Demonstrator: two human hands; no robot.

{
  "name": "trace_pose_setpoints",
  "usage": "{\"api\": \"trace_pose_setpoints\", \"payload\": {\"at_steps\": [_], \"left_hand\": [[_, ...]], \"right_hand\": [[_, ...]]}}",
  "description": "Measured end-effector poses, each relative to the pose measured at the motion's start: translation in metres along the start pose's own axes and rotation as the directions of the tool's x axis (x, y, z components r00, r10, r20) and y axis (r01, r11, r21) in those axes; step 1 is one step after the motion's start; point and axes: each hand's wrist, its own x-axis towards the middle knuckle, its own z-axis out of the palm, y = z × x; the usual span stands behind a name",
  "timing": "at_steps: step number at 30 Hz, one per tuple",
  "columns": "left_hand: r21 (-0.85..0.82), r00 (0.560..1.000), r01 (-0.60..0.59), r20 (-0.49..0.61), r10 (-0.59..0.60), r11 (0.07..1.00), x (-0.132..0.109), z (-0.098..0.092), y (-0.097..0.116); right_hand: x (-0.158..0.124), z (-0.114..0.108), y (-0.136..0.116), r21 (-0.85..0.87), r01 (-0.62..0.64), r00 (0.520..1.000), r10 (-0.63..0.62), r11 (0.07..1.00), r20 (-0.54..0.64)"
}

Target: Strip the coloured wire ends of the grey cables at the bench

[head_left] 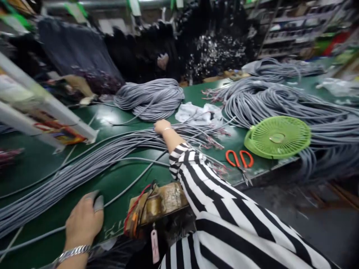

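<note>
My left hand point(85, 220), with grey covers on two fingertips, is closed around a single grey cable point(131, 184) near the front edge of the green table point(117, 220). That cable runs past the hand on both sides. Farther out, my right hand point(162, 127) is curled at the far edge of a long bundle of grey cables point(92, 164), gripping cable there; its fingertips are partly hidden. Stripped reddish wire ends point(211, 142) fan out to the right of the bundle.
Orange-handled scissors point(240, 161) and a green fan point(279, 137) sit at the right front. Coiled grey cables point(151, 98) and a larger cable pile point(269, 99) lie behind. A white plastic bag point(196, 114) is between them. A white frame point(67, 119) stands left; a wooden holder point(157, 201) is at the front edge.
</note>
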Motion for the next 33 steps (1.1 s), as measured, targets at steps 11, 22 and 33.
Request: {"api": "trace_pose_setpoints", "payload": {"at_steps": [11,22,33], "left_hand": [[-0.007,0.992,0.055,0.114,-0.054,0.998,-0.002,-0.022,0.016],[0.032,0.998,0.051,0.042,-0.052,0.998,-0.002,-0.007,0.012],[0.006,0.983,0.04,0.177,-0.041,0.999,0.048,-0.091,0.065]], "right_hand": [[-0.079,-0.062,0.014,-0.087,0.461,0.865,-0.469,0.883,-0.181],[-0.28,-0.004,0.256,-0.26,0.077,0.99,-0.104,0.963,-0.094],[-0.223,0.052,0.259,-0.131,-0.07,0.989,0.051,0.989,-0.142]]}}
